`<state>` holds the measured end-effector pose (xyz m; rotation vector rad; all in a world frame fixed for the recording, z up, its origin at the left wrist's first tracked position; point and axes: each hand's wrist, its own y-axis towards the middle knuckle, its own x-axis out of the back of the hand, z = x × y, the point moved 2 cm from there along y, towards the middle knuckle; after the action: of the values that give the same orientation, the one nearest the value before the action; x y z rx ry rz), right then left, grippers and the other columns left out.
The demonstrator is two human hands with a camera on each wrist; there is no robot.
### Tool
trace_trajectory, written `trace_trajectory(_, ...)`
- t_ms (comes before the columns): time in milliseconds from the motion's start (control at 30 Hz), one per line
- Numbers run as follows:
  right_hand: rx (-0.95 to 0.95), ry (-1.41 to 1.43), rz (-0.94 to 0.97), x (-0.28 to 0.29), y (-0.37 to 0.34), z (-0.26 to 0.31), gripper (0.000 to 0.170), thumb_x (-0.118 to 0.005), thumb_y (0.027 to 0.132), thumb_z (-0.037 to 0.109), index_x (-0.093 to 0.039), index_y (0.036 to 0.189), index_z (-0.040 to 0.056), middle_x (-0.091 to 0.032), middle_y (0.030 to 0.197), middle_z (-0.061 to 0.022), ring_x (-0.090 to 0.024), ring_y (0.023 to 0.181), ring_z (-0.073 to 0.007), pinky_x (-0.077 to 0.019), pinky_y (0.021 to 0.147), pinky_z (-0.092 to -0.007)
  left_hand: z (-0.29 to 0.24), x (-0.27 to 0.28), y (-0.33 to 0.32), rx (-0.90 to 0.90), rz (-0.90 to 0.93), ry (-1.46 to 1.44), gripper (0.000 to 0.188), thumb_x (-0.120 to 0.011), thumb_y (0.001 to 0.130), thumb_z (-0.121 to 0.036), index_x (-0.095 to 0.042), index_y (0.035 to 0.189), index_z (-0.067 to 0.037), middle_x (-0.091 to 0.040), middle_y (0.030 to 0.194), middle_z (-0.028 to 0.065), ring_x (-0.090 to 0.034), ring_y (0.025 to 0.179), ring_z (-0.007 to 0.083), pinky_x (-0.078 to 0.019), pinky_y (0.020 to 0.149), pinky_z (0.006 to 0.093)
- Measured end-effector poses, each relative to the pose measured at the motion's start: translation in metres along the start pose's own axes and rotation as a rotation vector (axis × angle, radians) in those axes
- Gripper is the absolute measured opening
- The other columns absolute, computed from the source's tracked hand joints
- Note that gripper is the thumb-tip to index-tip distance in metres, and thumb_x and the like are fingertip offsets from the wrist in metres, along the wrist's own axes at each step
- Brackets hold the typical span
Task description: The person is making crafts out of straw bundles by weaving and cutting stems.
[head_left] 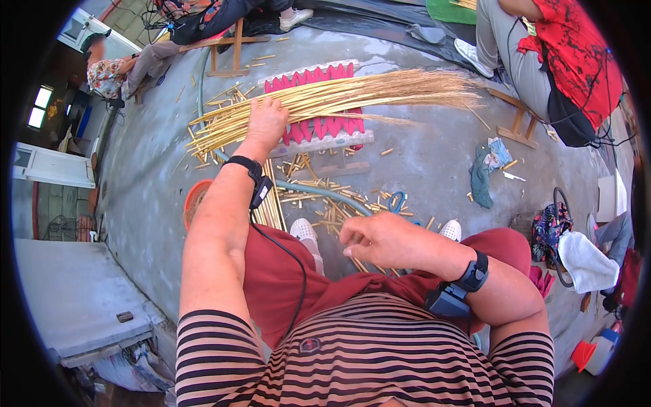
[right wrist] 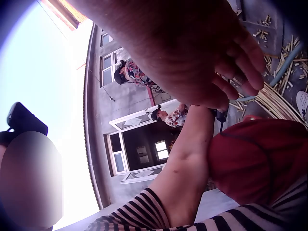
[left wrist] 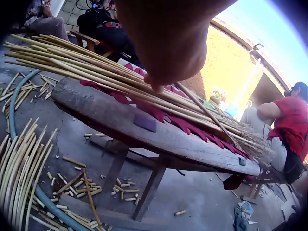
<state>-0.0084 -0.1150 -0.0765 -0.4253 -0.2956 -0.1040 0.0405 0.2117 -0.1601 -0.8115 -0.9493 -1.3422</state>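
A person in a floral shirt sits well to the left of a low wooden tabletop, with an orange bowl at the tabletop's near left. The left hand, fingers curled, grips a bundle of long stalks lying across the tabletop over zigzag-edged red cloth, bristly ends pointing right. Short cut pieces litter the floor on the tabletop's near side, where the right hand hangs relaxed, fingers loosely bent. Blue-handled scissors lie near the cut pieces. Right of the tabletop are a teal cloth and a seated person in a red shirt.
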Motion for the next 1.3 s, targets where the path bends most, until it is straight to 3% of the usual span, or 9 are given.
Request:
trace_trajectory(167, 0.065, -0.181, -0.025, 0.000, 0.001, -0.003, 0.023, -0.062, 0.083, 0.017, -0.058, 0.101, 0.0031, -0.067, 0.085, -0.0158, -0.066, 0.080, -0.0297, -0.0516, 0.070, -0.0368, 0.034, 0.004, -0.028, 0.275, 0.284, -0.025, 0.021, -0.063, 0.080, -0.027, -0.069, 0.097, -0.016, -0.060, 0.112, 0.0052, -0.053, 0.113, 0.0260, -0.0398, 0.090, 0.0539)
trace_trajectory(267, 0.075, -0.272, -0.039, 0.002, 0.001, -0.005, 0.023, -0.062, 0.083, 0.017, -0.059, 0.101, 0.0032, -0.067, 0.085, -0.0163, -0.066, 0.081, -0.0300, -0.0517, 0.071, -0.0378, 0.077, 0.024, -0.057, 0.348, 0.215, -0.167, 0.035, -0.074, 0.073, -0.029, -0.067, 0.103, -0.015, -0.065, 0.100, 0.0095, -0.062, 0.097, 0.0286, -0.0489, 0.081, 0.0454)
trace_trajectory(500, -0.030, -0.767, -0.071, 0.003, 0.010, -0.028, 0.028, -0.064, 0.082, 0.018, -0.059, 0.105, 0.0039, -0.066, 0.092, -0.0176, -0.064, 0.087, -0.0327, -0.0505, 0.076, -0.0401, 0.158, -0.016, -0.224, 0.703, 0.228, -0.812, 0.028, -0.067, 0.082, -0.027, -0.067, 0.102, -0.009, -0.069, 0.091, 0.0098, -0.065, 0.080, 0.0208, -0.0510, 0.072, 0.0351)
trace_trajectory(667, -0.167, -0.789, 0.012, 0.001, 0.021, -0.056, 0.030, -0.064, 0.081, 0.017, -0.059, 0.108, 0.0039, -0.066, 0.095, -0.0188, -0.063, 0.089, -0.0336, -0.0502, 0.077, -0.0400, 0.119, -0.087, -0.387, 0.781, 0.436, -0.827, 0.030, -0.070, 0.078, -0.029, -0.067, 0.098, -0.007, -0.069, 0.091, 0.0129, -0.065, 0.084, 0.0260, -0.0503, 0.076, 0.0365)
trace_trajectory(867, -0.283, -0.864, -0.013, -0.013, 0.029, -0.105, 0.033, -0.065, 0.080, 0.019, -0.059, 0.110, 0.0062, -0.067, 0.097, -0.0169, -0.063, 0.093, -0.0339, -0.0501, 0.080, -0.0416, -0.002, -0.206, -0.500, 0.613, 0.744, -0.956, 0.036, -0.072, 0.075, -0.034, -0.067, 0.100, -0.008, -0.066, 0.103, 0.0162, -0.060, 0.099, 0.0332, -0.0464, 0.088, 0.0405)
trace_trajectory(1067, -0.242, -0.592, -0.089, -0.095, 0.014, -0.179, 0.032, -0.057, 0.082, 0.016, -0.058, 0.112, 0.0041, -0.062, 0.104, -0.0251, -0.059, 0.099, -0.0393, -0.0498, 0.082, -0.0422, -0.087, -0.263, -0.475, 0.891, 0.422, -0.998, 0.071, -0.072, 0.074, -0.045, -0.048, 0.129, -0.007, -0.050, 0.130, 0.0208, -0.046, 0.121, 0.0366, -0.0383, 0.101, 0.0407)
trace_trajectory(1133, -0.486, -0.064, -0.156, -0.125, -0.002, -0.162, 0.029, -0.055, 0.083, 0.017, -0.060, 0.109, 0.0041, -0.062, 0.106, -0.0255, -0.058, 0.100, -0.0398, -0.0491, 0.082, -0.0418, -0.089, -0.250, -0.437, 1.069, 0.456, -0.923, 0.088, -0.072, 0.071, -0.050, -0.034, 0.139, -0.008, -0.037, 0.140, 0.0220, -0.032, 0.131, 0.0376, -0.0309, 0.106, 0.0461)
trace_trajectory(1200, -0.558, 0.055, -0.132, -0.131, -0.002, -0.142, 0.029, -0.055, 0.084, 0.018, -0.061, 0.109, 0.0035, -0.061, 0.108, -0.0246, -0.058, 0.102, -0.0384, -0.0486, 0.083, -0.0408, -0.084, -0.234, -0.401, 1.241, 0.514, -0.926, 0.104, -0.073, 0.068, -0.055, -0.019, 0.145, -0.010, -0.026, 0.146, 0.0225, -0.021, 0.137, 0.0382, -0.0243, 0.108, 0.0519)
trace_trajectory(1300, -0.403, -0.320, -0.069, -0.117, 0.010, -0.141, 0.034, -0.058, 0.084, 0.020, -0.059, 0.113, 0.0016, -0.061, 0.115, -0.0209, -0.058, 0.106, -0.0331, -0.0477, 0.084, -0.0379, -0.081, -0.227, -0.356, 1.424, 0.560, -1.028, 0.119, -0.074, 0.064, -0.059, -0.004, 0.148, -0.012, -0.018, 0.149, 0.0232, -0.014, 0.139, 0.0382, -0.0184, 0.108, 0.0593)
